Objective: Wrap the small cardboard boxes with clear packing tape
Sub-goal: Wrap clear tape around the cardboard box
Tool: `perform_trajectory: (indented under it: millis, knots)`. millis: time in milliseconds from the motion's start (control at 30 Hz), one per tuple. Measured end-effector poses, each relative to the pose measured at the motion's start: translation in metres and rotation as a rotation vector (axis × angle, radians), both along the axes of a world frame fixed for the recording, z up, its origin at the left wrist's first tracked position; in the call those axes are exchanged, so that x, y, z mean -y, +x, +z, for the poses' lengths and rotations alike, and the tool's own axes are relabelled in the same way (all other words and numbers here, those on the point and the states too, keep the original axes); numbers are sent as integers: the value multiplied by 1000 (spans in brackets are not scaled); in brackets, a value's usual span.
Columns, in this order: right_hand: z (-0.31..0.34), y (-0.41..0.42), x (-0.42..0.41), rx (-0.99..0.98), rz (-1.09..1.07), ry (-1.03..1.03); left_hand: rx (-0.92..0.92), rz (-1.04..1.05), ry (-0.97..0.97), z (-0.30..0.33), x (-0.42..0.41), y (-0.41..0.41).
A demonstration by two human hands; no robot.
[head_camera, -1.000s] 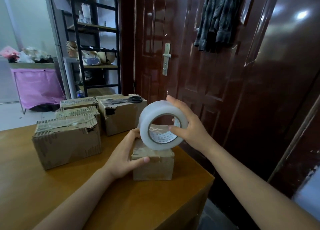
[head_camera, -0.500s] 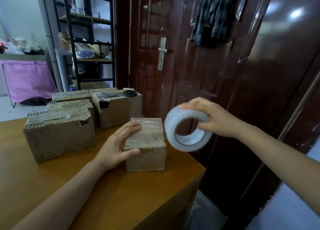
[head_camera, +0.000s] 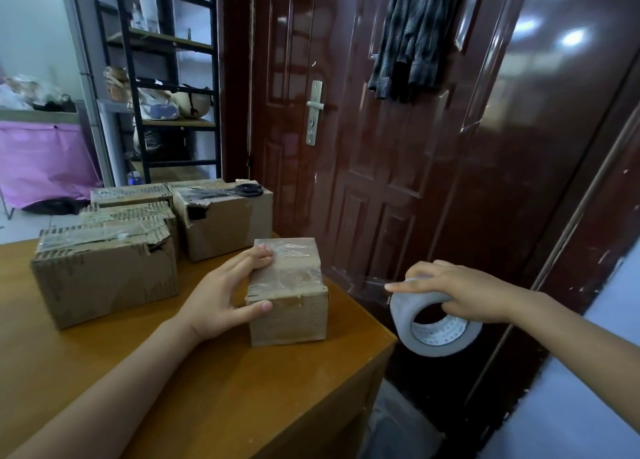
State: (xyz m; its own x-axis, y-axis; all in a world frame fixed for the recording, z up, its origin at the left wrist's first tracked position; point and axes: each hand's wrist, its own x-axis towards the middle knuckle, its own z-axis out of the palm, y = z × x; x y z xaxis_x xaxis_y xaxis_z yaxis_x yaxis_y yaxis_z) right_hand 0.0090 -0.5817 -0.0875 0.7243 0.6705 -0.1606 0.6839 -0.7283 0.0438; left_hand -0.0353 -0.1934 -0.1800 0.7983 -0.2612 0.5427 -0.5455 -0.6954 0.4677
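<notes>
Standing behind everything is a dark red door (head_camera: 398, 167) with a metal handle (head_camera: 314, 112), and a striped cloth (head_camera: 415, 32) hangs at its top. To the left of the door is a black shelf (head_camera: 166, 77) with mixed items on it, and further left a pink sheet (head_camera: 41, 160). A wooden table (head_camera: 173, 389) fills the lower left part of the view. At its far side four worn boxes stand close together; the nearest of them, the big box (head_camera: 104, 275), has torn edges and tape on its top. Black scissors (head_camera: 239, 191) lie on top of the back right box (head_camera: 225, 223). Near the right edge of the table stands the small box (head_camera: 287, 292), already with clear tape over its top and front. The left hand (head_camera: 221, 299) holds this small box from its left side, fingers on the top edge and thumb on the front face. The right hand (head_camera: 460, 292) is off the table to the right, in front of the door, and grips the tape roll (head_camera: 433, 323) from above, with the index finger stretched out over the roll.
</notes>
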Motion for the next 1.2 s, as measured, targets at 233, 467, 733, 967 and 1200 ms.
perform_trajectory:
  millis: [233, 467, 733, 967, 1200]
  knots:
    - [29, -6, -16, -45, -5, 95, 25, 5, 72, -2, -18, -6]
    - [50, -6, -80, -8, 107, 129, -23, 78, 101, -8, -49, -27]
    - [18, -3, -125, 15, 163, -22, -302, 91, 350, -6, -39, -30]
    - [16, -6, -125, 45, 162, 3, 252, 242, -174, 26, -18, -31]
    - [18, -13, -124, 102, 157, -72, -140, -23, 527, 81, 44, -2]
